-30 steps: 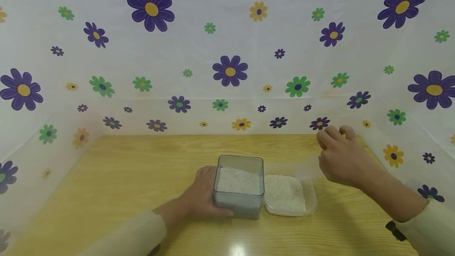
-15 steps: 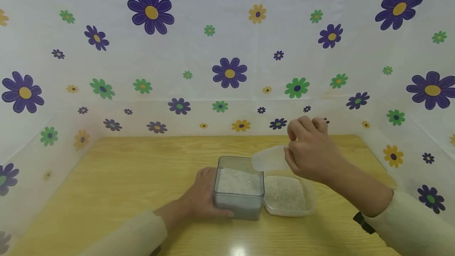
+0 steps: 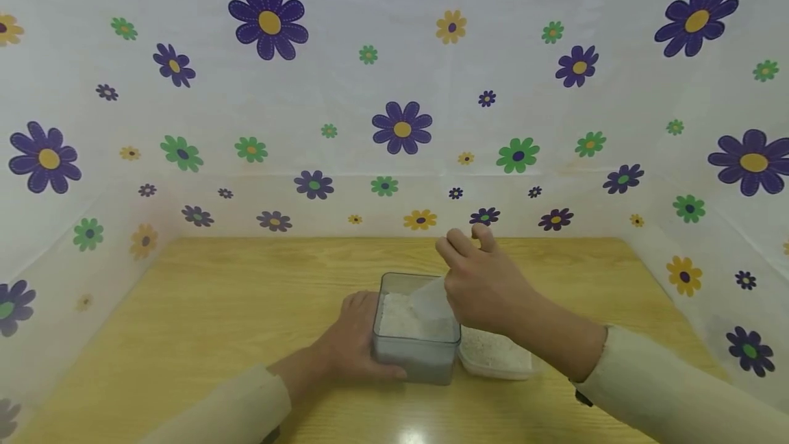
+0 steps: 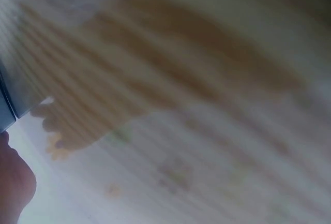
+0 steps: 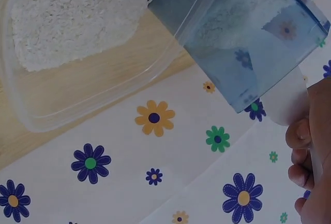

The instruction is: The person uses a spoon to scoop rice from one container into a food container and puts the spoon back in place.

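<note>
My left hand (image 3: 353,340) grips the left side of a square, see-through grey-blue container (image 3: 411,362), its thumb along the front. White rice (image 3: 399,318) lies inside. In my right hand (image 3: 490,286) is a translucent white plastic scoop (image 3: 431,299), its blade tilted down into the container's right part. Whether the blade touches the rice cannot be told. The right wrist view shows fingers curled round the scoop's handle, the blade (image 5: 284,100) partly behind the container wall. Directly right of the container stands a shallow clear tub (image 3: 498,373) of rice (image 3: 490,348), partly covered by my right forearm.
Both containers stand on a light wood-grain table (image 3: 246,293). A white flower-patterned sheet (image 3: 333,88) rises behind the table and along both sides. The left wrist view is largely blurred, with a corner of the container (image 4: 6,107) at its left edge.
My right hand has moved left with the scoop, from beyond the shallow tub to over the square container, and the blade has dipped inside. My left hand stays on the container.
</note>
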### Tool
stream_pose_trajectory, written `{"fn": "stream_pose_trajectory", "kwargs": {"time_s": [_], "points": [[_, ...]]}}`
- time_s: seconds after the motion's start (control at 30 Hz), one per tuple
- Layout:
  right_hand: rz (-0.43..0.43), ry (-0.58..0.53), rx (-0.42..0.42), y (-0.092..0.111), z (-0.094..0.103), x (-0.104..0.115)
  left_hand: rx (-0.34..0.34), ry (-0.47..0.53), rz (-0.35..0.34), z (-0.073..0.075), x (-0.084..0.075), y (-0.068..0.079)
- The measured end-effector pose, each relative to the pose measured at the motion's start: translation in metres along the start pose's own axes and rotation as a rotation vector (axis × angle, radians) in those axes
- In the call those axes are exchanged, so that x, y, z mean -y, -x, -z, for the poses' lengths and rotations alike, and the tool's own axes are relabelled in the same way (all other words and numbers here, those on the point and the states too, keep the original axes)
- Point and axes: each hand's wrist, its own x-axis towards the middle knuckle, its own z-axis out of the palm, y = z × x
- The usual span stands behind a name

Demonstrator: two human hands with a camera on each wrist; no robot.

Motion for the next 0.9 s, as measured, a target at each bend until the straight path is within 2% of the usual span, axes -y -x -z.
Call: {"fn": "stream_pose_trajectory", "kwargs": {"time_s": [0.23, 0.53, 0.7, 0.8, 0.9], "points": [[0.06, 0.042, 0.043, -0.008, -0.005, 0.012, -0.004, -0.001, -0.003, -0.001, -0.001, 0.0], [0.068, -0.035, 0.106, -0.006, -0.011, 0.015, 0.006, 0.009, 0.005, 0.001, -0.002, -0.001], [0.096, -0.074, 0.099, -0.006, -0.012, 0.014, 0.008, 0.001, 0.004, 0.001, -0.002, -0.001], [0.072, -0.137, 0.086, -0.006, -0.013, 0.014, 0.006, 0.009, 0.003, 0.001, -0.002, -0.001], [0.013, -0.226, 0.083, -0.005, -0.014, 0.015, 0.007, 0.011, 0.002, 0.001, -0.002, -0.001]]}}
